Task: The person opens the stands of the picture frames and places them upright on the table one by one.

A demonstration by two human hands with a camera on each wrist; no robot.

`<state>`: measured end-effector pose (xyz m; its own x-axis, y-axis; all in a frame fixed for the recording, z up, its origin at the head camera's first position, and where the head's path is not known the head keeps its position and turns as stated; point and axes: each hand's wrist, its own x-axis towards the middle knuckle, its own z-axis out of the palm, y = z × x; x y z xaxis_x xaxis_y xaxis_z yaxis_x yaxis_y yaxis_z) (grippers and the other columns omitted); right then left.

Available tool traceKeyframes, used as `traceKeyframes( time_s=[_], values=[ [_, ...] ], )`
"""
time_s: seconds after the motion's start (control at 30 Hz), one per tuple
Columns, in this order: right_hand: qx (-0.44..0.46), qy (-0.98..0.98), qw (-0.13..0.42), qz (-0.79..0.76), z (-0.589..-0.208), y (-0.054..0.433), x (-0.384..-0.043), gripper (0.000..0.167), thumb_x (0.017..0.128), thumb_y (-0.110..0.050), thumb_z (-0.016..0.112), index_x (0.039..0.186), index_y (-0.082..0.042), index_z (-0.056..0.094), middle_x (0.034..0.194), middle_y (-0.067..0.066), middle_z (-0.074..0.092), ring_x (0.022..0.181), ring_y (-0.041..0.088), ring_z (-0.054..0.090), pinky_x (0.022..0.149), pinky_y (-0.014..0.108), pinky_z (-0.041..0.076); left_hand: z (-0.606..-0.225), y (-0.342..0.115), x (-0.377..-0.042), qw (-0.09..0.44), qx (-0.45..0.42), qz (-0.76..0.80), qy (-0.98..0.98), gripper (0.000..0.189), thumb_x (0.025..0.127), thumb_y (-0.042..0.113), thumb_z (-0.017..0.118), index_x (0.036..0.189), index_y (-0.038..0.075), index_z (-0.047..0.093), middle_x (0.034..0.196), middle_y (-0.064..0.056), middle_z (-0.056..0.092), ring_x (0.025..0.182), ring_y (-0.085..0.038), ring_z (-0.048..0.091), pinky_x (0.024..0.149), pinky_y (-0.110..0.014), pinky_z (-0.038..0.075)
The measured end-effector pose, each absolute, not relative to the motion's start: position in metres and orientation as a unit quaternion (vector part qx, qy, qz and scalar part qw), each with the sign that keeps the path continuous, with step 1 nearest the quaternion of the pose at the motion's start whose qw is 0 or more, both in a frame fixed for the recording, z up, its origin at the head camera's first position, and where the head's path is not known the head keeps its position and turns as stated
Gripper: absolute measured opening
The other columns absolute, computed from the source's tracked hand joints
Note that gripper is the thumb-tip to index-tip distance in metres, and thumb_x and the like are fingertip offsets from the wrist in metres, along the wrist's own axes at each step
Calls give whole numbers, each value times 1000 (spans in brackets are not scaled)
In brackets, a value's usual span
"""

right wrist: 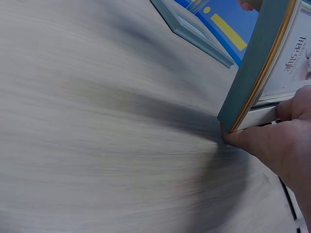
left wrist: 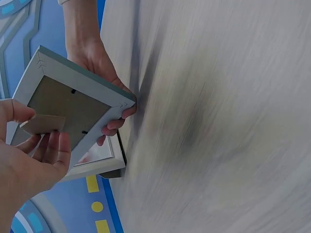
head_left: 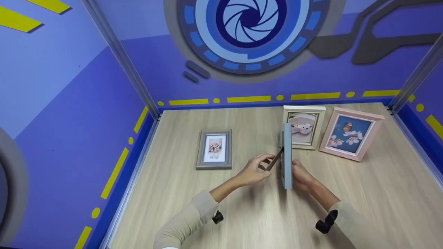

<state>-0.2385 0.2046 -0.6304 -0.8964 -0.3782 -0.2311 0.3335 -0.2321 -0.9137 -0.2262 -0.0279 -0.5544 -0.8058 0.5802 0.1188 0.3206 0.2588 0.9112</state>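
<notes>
A grey-blue picture frame (head_left: 288, 155) stands upright, almost edge-on in the head view, between the two hands. Its brown backing board (left wrist: 73, 104) faces the left hand (head_left: 254, 172), whose thumb and fingers pinch the stand leg (left wrist: 44, 124) swung out from the back. The right hand (head_left: 302, 175) grips the frame's lower edge from the other side. In the right wrist view, the thumb of the right hand (right wrist: 286, 138) lies along the bottom of the front, beside a gold inner line and printed lettering.
A cream frame (head_left: 320, 128) with a picture stands just behind the held frame. To its right stands a pink frame (head_left: 367, 141) with a bird picture. On the left, a grey frame (head_left: 200, 150) is on the wooden table (head_left: 173, 214). Blue-purple panels (head_left: 138, 69) wall the table.
</notes>
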Motion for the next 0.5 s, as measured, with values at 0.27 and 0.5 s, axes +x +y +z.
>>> traceKeyframes(
  time_s=[0.27,0.5],
  values=[
    [16,598,229,-768,-630,205,-237,23,112,-15,29,113,-12,52,92,-7,54,84,7,51,78,24,46,-553,-30,-228,102,280,532,792,56,83,-9,57,139,1,60,134,-17,64,111,-23,65,84,-19,56],
    [28,597,235,-766,-631,208,-237,23,112,-15,28,122,-8,47,95,-6,55,87,7,52,80,24,46,-553,-32,-230,96,279,531,794,58,81,-7,58,139,1,60,131,-17,66,109,-20,65,85,-20,57]
  ],
)
